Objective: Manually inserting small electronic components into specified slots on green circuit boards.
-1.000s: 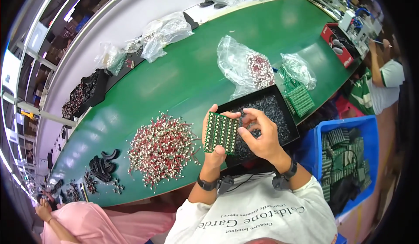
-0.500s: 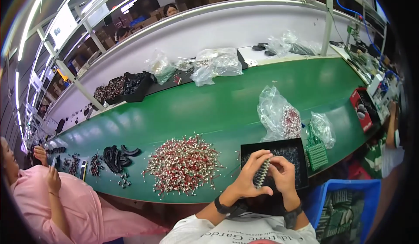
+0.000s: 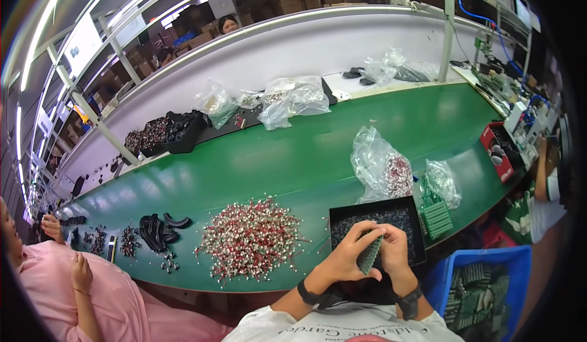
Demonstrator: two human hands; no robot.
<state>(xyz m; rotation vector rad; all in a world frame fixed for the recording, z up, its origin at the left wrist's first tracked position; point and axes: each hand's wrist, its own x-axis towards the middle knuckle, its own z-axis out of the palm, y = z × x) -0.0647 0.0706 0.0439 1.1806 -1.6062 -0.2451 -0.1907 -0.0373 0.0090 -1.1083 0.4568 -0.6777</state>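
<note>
A green circuit board panel [image 3: 370,255] is held upright and tilted between my two hands, its flat green face partly showing. My left hand [image 3: 353,251] grips one side, thumb and fingers closed round the edge. On the other side, my right hand [image 3: 396,251] pinches the top edge with its fingertips. Beneath the hands lies a black tray [image 3: 419,239] holding many small dark and clear parts; my hands hide its near part. Just right of the tray sits a stack of green board panels [image 3: 436,220].
A heap of red-and-white wired parts [image 3: 249,238] lies to the left. Behind the tray is a clear bag [image 3: 372,165] of similar parts. A blue bin [image 3: 523,268] of boards stands at lower right. A co-worker in pink [image 3: 79,281] sits at left, near black curved pieces [image 3: 153,232].
The board has turned in my hands: its rows of pale pieces faced me before, and now a flatter green face shows. The whole view has shifted slightly.
</note>
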